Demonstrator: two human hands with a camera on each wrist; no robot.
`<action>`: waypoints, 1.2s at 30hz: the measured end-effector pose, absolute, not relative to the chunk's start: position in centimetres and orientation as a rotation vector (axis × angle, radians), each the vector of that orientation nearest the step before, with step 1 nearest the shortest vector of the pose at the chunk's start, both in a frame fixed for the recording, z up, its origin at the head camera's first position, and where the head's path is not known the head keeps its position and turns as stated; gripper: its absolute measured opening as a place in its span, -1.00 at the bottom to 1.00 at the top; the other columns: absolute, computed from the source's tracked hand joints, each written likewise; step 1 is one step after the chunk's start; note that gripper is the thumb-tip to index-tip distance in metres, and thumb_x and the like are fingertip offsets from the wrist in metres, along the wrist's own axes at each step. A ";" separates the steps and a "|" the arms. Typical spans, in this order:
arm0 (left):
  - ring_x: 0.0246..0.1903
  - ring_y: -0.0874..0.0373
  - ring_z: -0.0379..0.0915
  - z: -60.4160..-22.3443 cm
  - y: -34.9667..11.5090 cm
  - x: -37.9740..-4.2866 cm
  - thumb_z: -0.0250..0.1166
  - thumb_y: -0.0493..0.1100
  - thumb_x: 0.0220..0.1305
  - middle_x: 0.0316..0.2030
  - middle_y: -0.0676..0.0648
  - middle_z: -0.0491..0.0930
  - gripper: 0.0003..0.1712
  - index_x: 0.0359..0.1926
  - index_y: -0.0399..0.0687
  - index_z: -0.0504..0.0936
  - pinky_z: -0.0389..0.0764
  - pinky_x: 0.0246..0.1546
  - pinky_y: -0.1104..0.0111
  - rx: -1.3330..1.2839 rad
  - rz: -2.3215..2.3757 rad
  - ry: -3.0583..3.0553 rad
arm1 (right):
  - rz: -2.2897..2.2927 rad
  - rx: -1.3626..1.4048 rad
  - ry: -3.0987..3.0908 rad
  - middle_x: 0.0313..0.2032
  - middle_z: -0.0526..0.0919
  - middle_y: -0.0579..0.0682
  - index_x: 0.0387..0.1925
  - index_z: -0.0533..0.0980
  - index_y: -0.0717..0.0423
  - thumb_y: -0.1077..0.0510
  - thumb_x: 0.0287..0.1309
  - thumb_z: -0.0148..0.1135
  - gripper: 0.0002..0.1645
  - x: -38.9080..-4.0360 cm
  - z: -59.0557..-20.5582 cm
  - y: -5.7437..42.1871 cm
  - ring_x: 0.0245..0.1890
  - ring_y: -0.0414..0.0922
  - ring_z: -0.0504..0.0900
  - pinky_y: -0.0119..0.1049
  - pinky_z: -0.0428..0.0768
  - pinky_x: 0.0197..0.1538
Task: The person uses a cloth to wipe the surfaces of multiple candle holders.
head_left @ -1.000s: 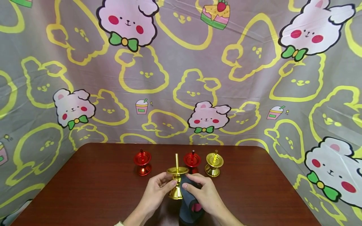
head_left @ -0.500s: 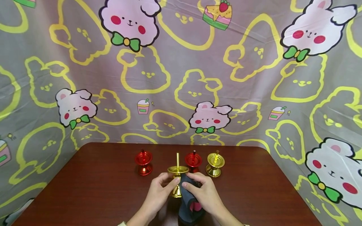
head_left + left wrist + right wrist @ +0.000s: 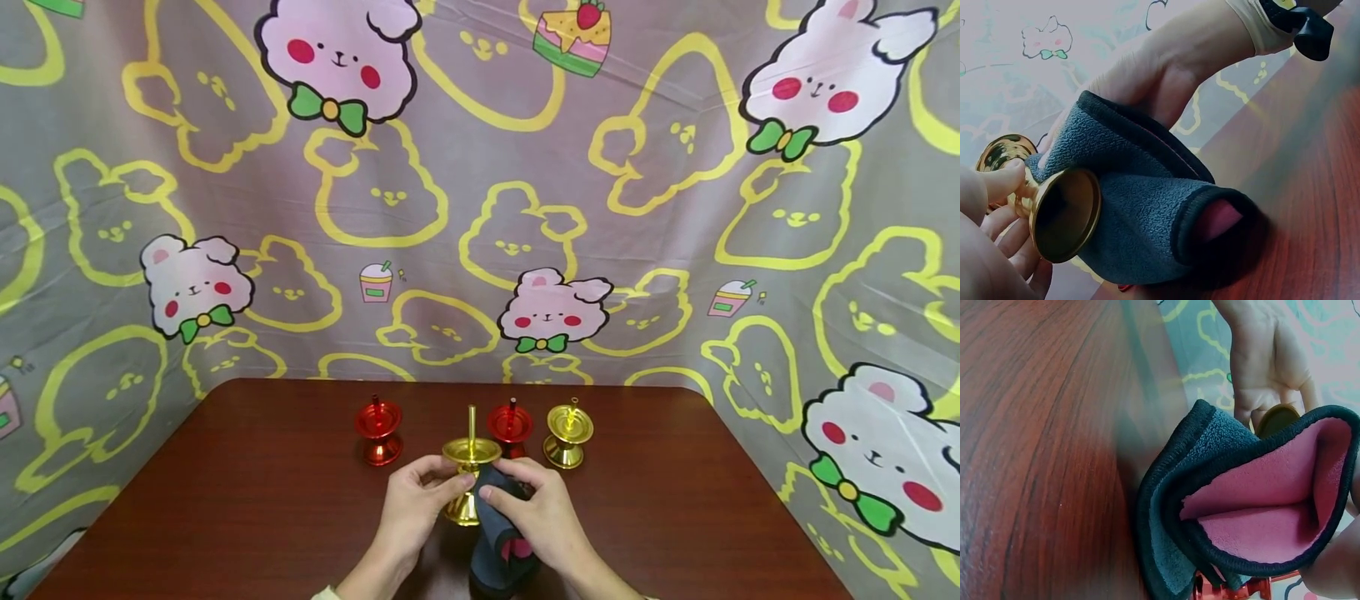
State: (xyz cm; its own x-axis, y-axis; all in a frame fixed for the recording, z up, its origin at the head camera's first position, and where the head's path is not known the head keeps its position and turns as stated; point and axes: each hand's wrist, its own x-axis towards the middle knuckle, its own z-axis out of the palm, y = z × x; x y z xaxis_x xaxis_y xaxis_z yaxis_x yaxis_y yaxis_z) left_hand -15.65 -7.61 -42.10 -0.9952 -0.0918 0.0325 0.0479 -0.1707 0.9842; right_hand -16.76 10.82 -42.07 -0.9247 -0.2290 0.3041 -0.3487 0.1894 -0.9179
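Note:
A shiny gold candle holder with a shallow dish and a thin upright spike is held above the table, close to upright. My left hand grips its stem from the left, thumb in front. On the other side my right hand pinches a dark blue-grey cloth against the stem. In the left wrist view the flared base of the holder sits beside the fuzzy cloth. The right wrist view shows the cloth's pink inner side and black edging; the right fingertips are mostly hidden.
Behind the hands on the brown wooden table stand a red candle holder at left, another red one partly hidden, and a second gold one at right. A patterned cloth backdrop rises behind the table.
The gold candle holder has tilted slightly, its base shifting a little left. My left thumb has moved slightly up the stem. The cloth has shifted slightly with my right hand.

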 end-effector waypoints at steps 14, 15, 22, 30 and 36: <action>-0.23 0.17 0.61 -42.4 -8.3 -15.3 0.44 -0.32 0.19 -0.21 -0.15 0.71 -0.64 -0.03 -0.46 0.64 0.61 -0.21 0.37 -0.097 -2.401 -2.002 | 1.905 0.587 -2.342 -0.11 0.68 0.03 -0.01 0.69 0.20 0.16 0.02 0.56 -0.54 -16.8 -42.0 10.6 -0.13 -0.12 0.64 -0.36 0.60 -0.05; -0.23 0.17 0.61 -42.4 -8.4 -15.3 0.43 -0.32 0.20 -0.20 -0.14 0.71 -0.64 -0.02 -0.46 0.64 0.61 -0.21 0.37 -0.105 -2.404 -2.008 | 1.911 0.595 -2.345 -0.11 0.68 0.03 0.00 0.69 0.19 0.16 0.03 0.56 -0.55 -16.9 -42.0 10.7 -0.13 -0.12 0.64 -0.36 0.60 -0.05; -0.22 0.18 0.60 -42.5 -8.9 -15.3 0.34 -0.27 0.32 -0.18 -0.11 0.69 -0.60 0.09 -0.48 0.57 0.61 -0.19 0.35 -0.218 -2.500 -2.029 | 1.922 0.642 -2.364 -0.11 0.69 0.02 0.00 0.70 0.13 0.16 0.06 0.54 -0.58 -17.2 -42.0 10.9 -0.12 -0.10 0.62 -0.35 0.59 -0.06; -0.16 0.15 0.55 -42.3 -8.6 -15.3 0.29 -0.18 0.39 -0.12 -0.10 0.64 -0.59 0.12 -0.40 0.59 0.59 -0.17 0.36 -0.225 -2.349 -2.134 | 1.919 0.609 -2.334 -0.14 0.69 0.03 -0.03 0.71 0.17 0.18 0.06 0.53 -0.61 -17.2 -42.1 10.7 -0.17 -0.13 0.62 -0.34 0.60 -0.10; -0.19 0.13 0.57 -42.0 -8.4 -15.3 0.34 -0.20 0.33 -0.14 -0.13 0.66 -0.56 0.13 -0.40 0.58 0.59 -0.19 0.36 -0.113 -2.341 -2.109 | 1.889 0.519 -2.350 -0.14 0.70 0.02 -0.04 0.71 0.16 0.15 0.04 0.55 -0.59 -17.0 -42.0 10.4 -0.15 -0.12 0.63 -0.35 0.60 -0.09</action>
State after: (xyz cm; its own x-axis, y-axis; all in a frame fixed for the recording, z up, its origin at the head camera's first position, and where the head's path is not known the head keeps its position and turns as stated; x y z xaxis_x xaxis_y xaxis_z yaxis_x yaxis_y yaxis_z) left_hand -15.30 -8.40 -42.03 -0.9974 0.0567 0.0454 0.0393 -0.1052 0.9937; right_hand -16.98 10.45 -41.97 -0.9392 -0.2093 0.2722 -0.3108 0.1814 -0.9330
